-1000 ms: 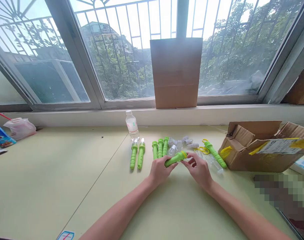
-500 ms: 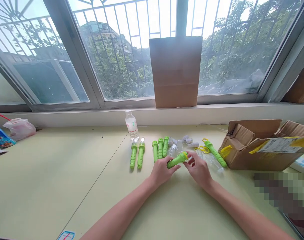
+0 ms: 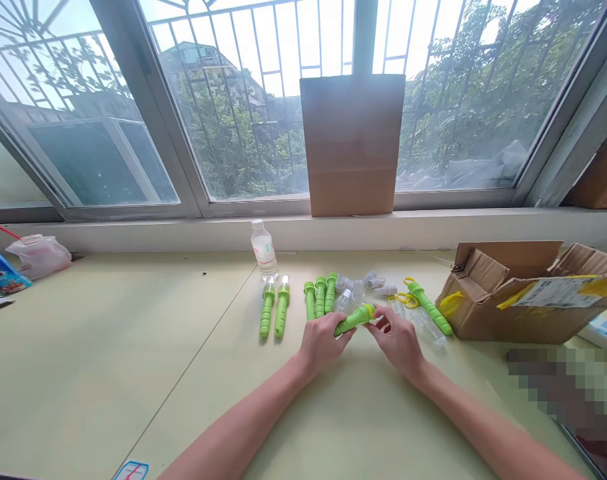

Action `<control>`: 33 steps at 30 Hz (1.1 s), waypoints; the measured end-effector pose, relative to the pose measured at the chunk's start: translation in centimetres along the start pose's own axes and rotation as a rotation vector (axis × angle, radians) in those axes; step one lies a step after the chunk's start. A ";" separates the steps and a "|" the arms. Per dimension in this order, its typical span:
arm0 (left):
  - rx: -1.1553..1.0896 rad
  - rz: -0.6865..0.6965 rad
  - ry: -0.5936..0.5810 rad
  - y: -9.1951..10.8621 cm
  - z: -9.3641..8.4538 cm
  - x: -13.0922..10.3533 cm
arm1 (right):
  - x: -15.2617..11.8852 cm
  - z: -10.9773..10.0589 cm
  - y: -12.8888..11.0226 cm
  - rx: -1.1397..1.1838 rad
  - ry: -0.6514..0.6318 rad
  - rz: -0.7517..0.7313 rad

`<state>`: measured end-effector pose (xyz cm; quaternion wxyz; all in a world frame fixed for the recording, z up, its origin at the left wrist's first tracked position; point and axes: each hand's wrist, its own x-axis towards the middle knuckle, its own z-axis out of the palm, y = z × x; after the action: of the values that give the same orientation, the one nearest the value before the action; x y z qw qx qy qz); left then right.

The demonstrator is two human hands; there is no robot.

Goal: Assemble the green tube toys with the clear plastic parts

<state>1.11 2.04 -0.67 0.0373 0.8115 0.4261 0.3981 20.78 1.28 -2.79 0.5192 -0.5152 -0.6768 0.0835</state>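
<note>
My left hand (image 3: 322, 343) is closed around the lower part of a green ridged plastic tube (image 3: 352, 321), which is tilted up to the right. At its upper end sits a yellow ring (image 3: 368, 311), pinched by the fingers of my right hand (image 3: 396, 339); the fingertips are partly hidden. Just beyond my left hand lie three green tubes (image 3: 320, 297) side by side. Clear plastic caps (image 3: 344, 301) are heaped behind the held tube. Past my right hand are yellow rings (image 3: 408, 299), another green tube (image 3: 430, 308) and clear tubes (image 3: 428, 327).
Two green tubes with clear tops (image 3: 282, 308) lie left of the group, before a water bottle (image 3: 264, 250). An open cardboard box (image 3: 528, 317) stands at the right. A pink plastic bag (image 3: 39, 257) and a blue packet (image 3: 3, 272) are at the far left.
The held tube has turned very slightly in my hands, its lower end now a little more covered by my left fingers. Everything else stays as it was.
</note>
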 end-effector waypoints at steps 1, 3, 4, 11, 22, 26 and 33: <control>-0.004 -0.017 -0.008 0.0 0.0 0.0 | 0.0 0.0 0.0 0.001 -0.011 0.008; -0.009 -0.047 -0.029 0.1 0.0 0.0 | 0.1 -0.1 0.0 0.001 -0.043 0.027; -0.010 -0.060 -0.039 0.1 0.0 0.0 | 0.2 -0.1 -0.1 -0.002 -0.061 0.036; -0.123 -0.166 -0.112 0.3 -0.3 0.1 | 0.4 -0.4 -0.6 -0.094 -0.116 0.039; -0.358 -0.294 -0.207 0.5 -0.9 0.8 | 0.3 -0.2 -0.4 -0.021 -0.122 0.029; -0.389 -0.312 -0.237 0.6 -1.1 0.9 | 0.4 -0.3 -0.4 0.023 -0.161 0.050; 0.014 -0.069 -0.161 0.0 -0.3 0.2 | 0.3 -0.3 -0.2 -0.048 -0.166 0.090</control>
<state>0.92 2.10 -0.34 0.0794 0.8259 0.4522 0.3272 20.88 1.30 -2.34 0.4445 -0.5487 -0.6955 0.1326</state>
